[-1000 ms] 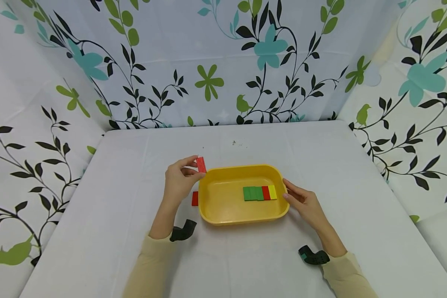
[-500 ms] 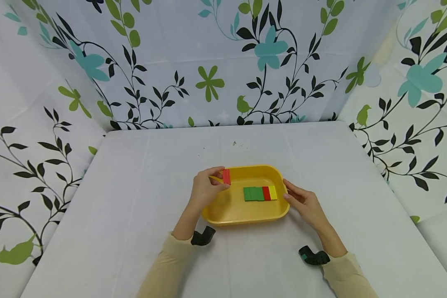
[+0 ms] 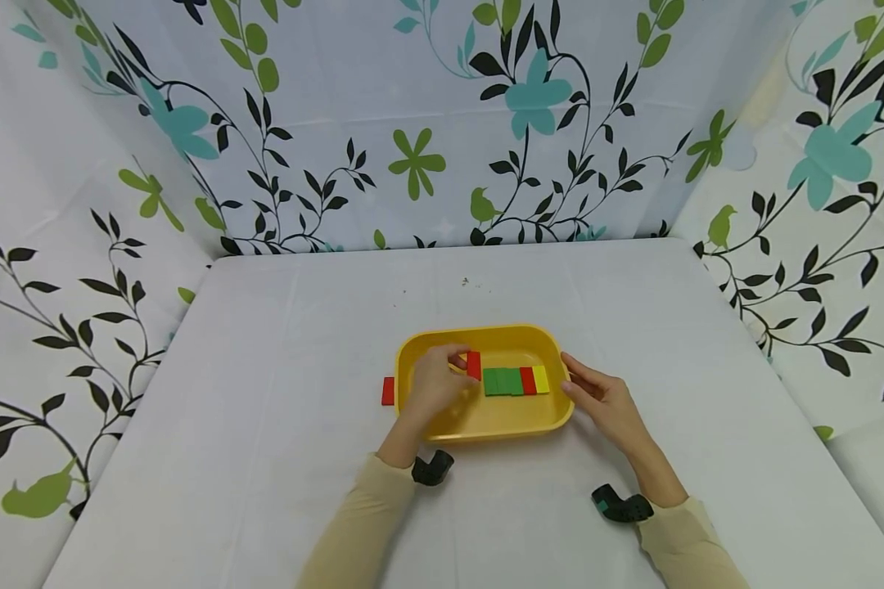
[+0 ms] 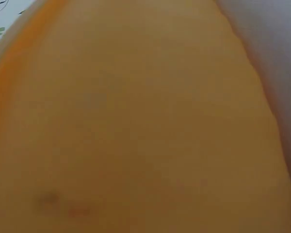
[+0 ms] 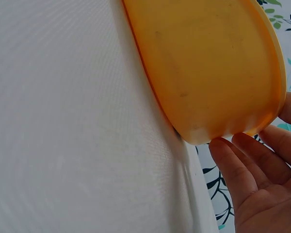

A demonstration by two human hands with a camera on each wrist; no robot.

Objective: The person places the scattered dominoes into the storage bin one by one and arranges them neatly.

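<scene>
Between the thumb and fingers of my left hand [image 3: 436, 384] a small red block [image 3: 474, 365] is pinched, over the inside of the yellow tray [image 3: 449, 425]. Just right of it in the tray is a row of several blocks: green blocks [image 3: 502, 381], then a red block [image 3: 528, 380] and a yellow block [image 3: 541, 379]. My right hand [image 3: 604, 401] holds the tray's right end. Seen from the right wrist, its fingertips [image 5: 223, 145] touch the outer end wall of the tray [image 5: 213, 73]. The left wrist view is filled by a blurred orange-brown surface.
Another red block [image 3: 388, 391] lies on the white-covered table [image 3: 265, 393], just outside the tray's left end. Small dark specks [image 3: 466, 281] dot the cloth behind the tray. Leaf-patterned curtains [image 3: 427, 123] stand at the back and both sides.
My left hand has carried the red block rightward from outside the tray's left rim to inside it, near the row. My right hand stays at the tray's right end.
</scene>
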